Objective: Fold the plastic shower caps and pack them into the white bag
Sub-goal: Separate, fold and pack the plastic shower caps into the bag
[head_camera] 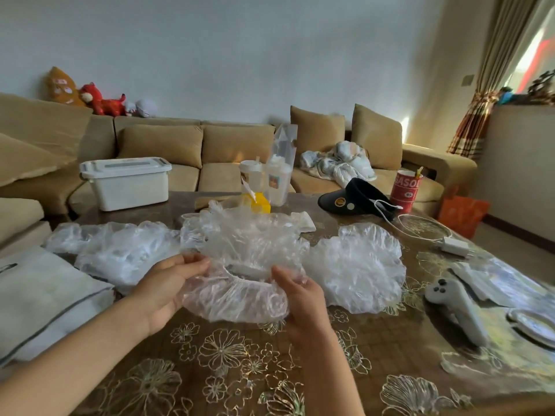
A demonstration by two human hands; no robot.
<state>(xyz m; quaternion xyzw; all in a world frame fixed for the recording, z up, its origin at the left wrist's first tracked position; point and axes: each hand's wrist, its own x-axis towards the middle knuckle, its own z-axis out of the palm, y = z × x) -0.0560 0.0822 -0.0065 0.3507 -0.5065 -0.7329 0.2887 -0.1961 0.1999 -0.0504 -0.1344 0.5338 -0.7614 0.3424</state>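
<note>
The left hand [167, 286] and right hand [301, 297] hold one clear cap [240, 253] between them, just above the surface [240, 373]. The left fingers [195, 261] are curled in against the thumb and pinch the cap's gathered rim. The right fingers [295, 280] are wrapped in the plastic on the other side, with the thumb pressed on top, so they are clamped on the same rim. The rim sags in a curve between the two grips, and the crumpled body of the cap rises beyond the fingers.

Beyond and left of the left fingers, a heap of caps [114, 250] lies on the surface. Just right of the right fingers lies a second cap [359, 265], spread flat. The white bag [51, 298] lies flat at the surface's edge, well left of the left fingers and apart from the held cap.

Far beyond the fingers stand a white box [126, 184], two cups [277, 181] with a yellow item [259, 203] in front, a black visor [357, 196] and a red cup [406, 190]. To the right of the right fingers are a grey remote [458, 309] and a charger [455, 245] with its cable. A tan sofa [234, 145] stands behind the surface.
</note>
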